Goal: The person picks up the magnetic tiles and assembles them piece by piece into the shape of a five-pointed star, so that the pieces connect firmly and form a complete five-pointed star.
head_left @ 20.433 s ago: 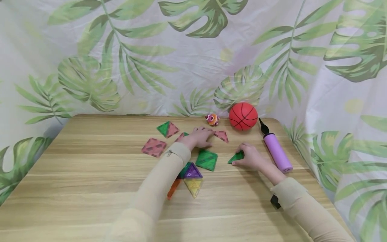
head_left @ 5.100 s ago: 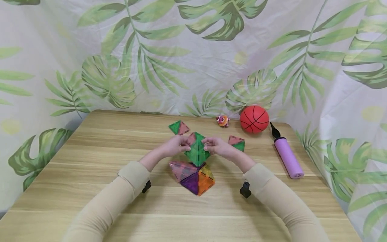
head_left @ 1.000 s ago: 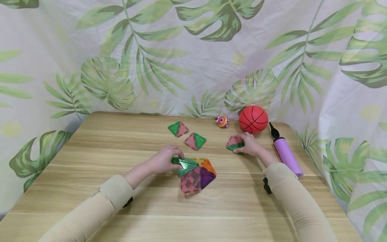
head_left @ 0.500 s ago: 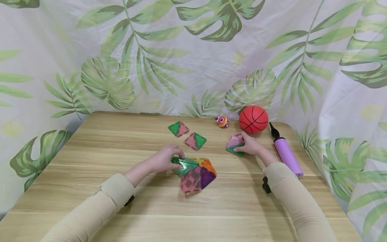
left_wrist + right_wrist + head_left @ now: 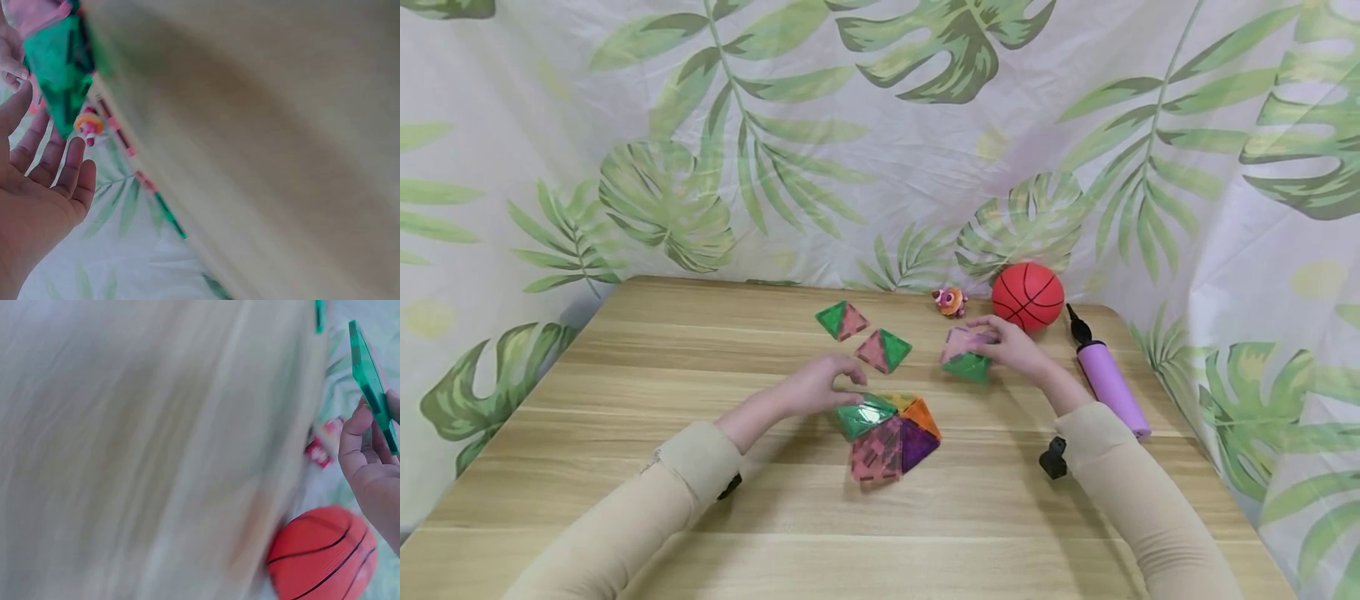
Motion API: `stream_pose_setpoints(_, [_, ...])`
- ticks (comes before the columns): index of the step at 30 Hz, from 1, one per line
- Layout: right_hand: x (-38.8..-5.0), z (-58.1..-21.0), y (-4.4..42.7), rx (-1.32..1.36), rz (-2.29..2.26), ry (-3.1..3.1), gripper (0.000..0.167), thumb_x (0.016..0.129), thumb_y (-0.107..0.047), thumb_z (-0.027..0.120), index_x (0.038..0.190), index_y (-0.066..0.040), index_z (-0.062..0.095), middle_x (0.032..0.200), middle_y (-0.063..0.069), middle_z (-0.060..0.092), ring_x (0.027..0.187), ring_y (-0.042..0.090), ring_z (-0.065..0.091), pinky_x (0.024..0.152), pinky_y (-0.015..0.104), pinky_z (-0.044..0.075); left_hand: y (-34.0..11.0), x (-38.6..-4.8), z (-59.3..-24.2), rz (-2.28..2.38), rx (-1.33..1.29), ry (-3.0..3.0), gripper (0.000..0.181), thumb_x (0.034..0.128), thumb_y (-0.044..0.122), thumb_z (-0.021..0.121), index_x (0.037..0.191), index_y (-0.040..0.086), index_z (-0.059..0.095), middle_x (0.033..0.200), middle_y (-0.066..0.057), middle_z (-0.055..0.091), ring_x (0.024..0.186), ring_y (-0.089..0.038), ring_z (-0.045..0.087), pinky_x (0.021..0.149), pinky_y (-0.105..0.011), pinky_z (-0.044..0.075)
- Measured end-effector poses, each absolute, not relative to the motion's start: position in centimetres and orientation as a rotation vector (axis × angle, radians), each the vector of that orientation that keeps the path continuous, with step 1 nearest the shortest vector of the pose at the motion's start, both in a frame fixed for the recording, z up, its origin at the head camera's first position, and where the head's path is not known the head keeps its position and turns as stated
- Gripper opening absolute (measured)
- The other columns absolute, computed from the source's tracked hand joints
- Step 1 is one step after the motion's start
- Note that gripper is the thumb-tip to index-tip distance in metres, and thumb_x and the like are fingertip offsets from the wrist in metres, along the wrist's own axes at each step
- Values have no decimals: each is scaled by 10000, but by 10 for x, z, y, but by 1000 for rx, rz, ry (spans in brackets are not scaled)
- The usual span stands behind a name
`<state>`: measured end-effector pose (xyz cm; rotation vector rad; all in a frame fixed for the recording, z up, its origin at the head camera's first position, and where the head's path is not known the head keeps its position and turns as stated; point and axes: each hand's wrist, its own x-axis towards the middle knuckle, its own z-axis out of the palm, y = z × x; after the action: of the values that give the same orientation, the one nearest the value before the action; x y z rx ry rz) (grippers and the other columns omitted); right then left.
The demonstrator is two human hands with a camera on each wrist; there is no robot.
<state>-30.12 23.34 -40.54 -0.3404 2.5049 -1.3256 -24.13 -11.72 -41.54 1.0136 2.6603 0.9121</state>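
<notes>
A built shape of translucent magnetic tiles (image 5: 876,450), with green, pink, purple, orange and yellow faces, stands on the table. My left hand (image 5: 808,390) is at its green side, fingers spread and slightly bent; the left wrist view shows the hand (image 5: 44,181) with nothing in its grasp. Whether a fingertip touches the green tile (image 5: 59,75) I cannot tell. My right hand (image 5: 1017,348) pinches a joined pair of pink and green triangle tiles (image 5: 967,367), lifted off the table. In the right wrist view the pair's green edge (image 5: 365,375) shows between thumb and fingers.
Two flat green-and-pink tile pairs, one farther back (image 5: 842,320) and one nearer (image 5: 884,350), lie behind the built shape. A small pink-and-orange toy figure (image 5: 950,301), a red ball with black lines (image 5: 1028,297) and a purple hand pump (image 5: 1112,387) stand toward the back right.
My right hand has lifted the pink-and-green tile pair from the table and carried it slightly left. My left hand has loosened its hold on the green side of the built shape.
</notes>
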Motion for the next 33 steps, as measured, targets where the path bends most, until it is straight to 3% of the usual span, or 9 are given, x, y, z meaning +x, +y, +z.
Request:
stream_pose_setpoints(5, [-285, -374, 206, -398, -1388, 2456, 469, 909, -134, 632, 1329, -8, 466, 1182, 234, 615, 934, 224, 634, 693, 298, 522, -108, -254, -396, 999, 1049, 2707, 205, 875, 193, 681, 1012, 43, 652, 1005, -75, 661, 1003, -231, 599, 891, -416, 481])
stream_pose_setpoints(8, [-282, -370, 193, -489, -1409, 2471, 451, 900, -140, 646, 1293, 17, 490, 1113, 204, 658, 820, 151, 640, 596, 263, 479, -100, -262, -389, 1073, 1067, 2744, 227, 885, 195, 669, 1055, 46, 650, 1009, -73, 658, 988, -244, 599, 854, -384, 481])
stream_pose_setpoints(11, [-286, -377, 182, -609, -1419, 2489, 421, 887, -145, 663, 1250, 17, 526, 923, 163, 693, 614, 59, 537, 519, 225, 391, -92, -266, -386, 1152, 1007, 2726, 320, 909, 206, 640, 1188, 50, 615, 1098, -75, 643, 1005, -227, 584, 804, -349, 486])
stream_pose_setpoints(14, [-283, -376, 172, -679, -1412, 2464, 382, 880, -115, 666, 1217, 21, 547, 896, 194, 689, 605, 53, 510, 527, 208, 368, -85, -268, -387, 1225, 911, 2652, 371, 929, 224, 611, 1256, 52, 582, 1096, -67, 649, 973, -214, 600, 734, -306, 495])
stream_pose_setpoints(16, [-282, -377, 167, -716, -1386, 2449, 368, 883, -111, 661, 1205, 30, 551, 936, 199, 694, 678, 54, 577, 566, 201, 416, -80, -269, -388, 1276, 875, 2590, 362, 935, 222, 601, 1243, 32, 588, 1048, -83, 666, 903, -206, 628, 706, -287, 511])
stream_pose_setpoints(18, [-281, -377, 164, -723, -1374, 2420, 359, 884, -104, 658, 1199, 33, 555, 1020, 205, 691, 822, 92, 646, 647, 211, 472, -75, -270, -390, 1322, 851, 2516, 325, 939, 202, 594, 1203, 13, 607, 983, -99, 678, 848, -242, 654, 711, -315, 537])
stream_pose_setpoints(22, [-285, -386, 161, -738, -1380, 2361, 361, 882, -134, 664, 1196, 14, 564, 986, 155, 712, 921, 151, 676, 739, 232, 504, -70, -270, -395, 1352, 866, 2431, 244, 943, 153, 580, 1117, -7, 640, 935, -117, 693, 825, -247, 671, 771, -411, 547])
stream_pose_setpoints(27, [-284, -390, 158, -722, -1425, 2311, 373, 894, -130, 650, 1209, 42, 549, 988, 169, 707, 884, 127, 677, 732, 247, 514, -74, -269, -398, 1326, 870, 2488, 218, 945, 143, 575, 1070, -13, 659, 895, -88, 699, 803, -154, 660, 758, -372, 544])
stream_pose_setpoints(33, [-283, -394, 162, -732, -1347, 2377, 298, 933, -93, 583, 1184, 66, 558, 981, 203, 685, 724, 89, 617, 707, 456, 528, -82, -272, -401, 1298, 806, 2571, 180, 943, 133, 574, 1036, 14, 671, 851, -62, 699, 793, -192, 668, 667, -247, 503])
